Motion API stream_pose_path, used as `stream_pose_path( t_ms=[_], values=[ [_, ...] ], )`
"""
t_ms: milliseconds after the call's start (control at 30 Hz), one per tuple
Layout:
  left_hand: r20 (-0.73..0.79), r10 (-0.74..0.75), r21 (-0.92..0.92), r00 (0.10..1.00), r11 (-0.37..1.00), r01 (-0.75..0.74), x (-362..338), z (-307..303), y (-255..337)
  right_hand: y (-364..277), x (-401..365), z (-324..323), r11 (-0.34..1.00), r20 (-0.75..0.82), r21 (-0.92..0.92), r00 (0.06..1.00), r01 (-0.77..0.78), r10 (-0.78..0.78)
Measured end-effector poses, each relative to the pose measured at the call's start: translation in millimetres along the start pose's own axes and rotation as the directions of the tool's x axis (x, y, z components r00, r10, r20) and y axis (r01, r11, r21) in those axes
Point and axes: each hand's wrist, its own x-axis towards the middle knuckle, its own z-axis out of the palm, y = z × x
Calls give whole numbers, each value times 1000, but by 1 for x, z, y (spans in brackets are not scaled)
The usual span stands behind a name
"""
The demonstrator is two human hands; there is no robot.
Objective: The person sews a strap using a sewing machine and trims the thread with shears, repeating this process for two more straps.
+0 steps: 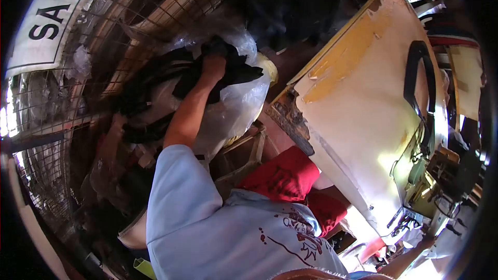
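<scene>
My left hand (214,64) reaches up into a bundle of black cloth (236,71) and grips it. Its fingers are mostly hidden among the dark folds. Under and around the cloth lies a clear plastic bag (228,111), and more black fabric (150,85) trails off to the left. At the lower right edge, my right hand (427,242) is small and glary, close to a pale upright post (441,223). Its fingers do not show clearly enough to read.
A worn, peeling tabletop (363,88) carrying a black strap-like loop (417,78) stands to the right. Wire mesh (46,109) and a lettered sign (54,15) line the left. Beneath the bag is a wooden frame (254,150). A skin-coloured shape (118,122), possibly another person's hand, touches the dark fabric.
</scene>
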Motion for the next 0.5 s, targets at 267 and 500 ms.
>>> stream_pose_path(
  t_ms=[267,500],
  values=[
    [-217,-86,-624,972,778,-71,-57,-194,-35,-21,-18,-10,993,-128,109,991,49,-35],
    [-271,106,-461,957,858,-226,-165,-376,8,-195,-28,-31,809,-130,520,962,274,-242]
  ],
)
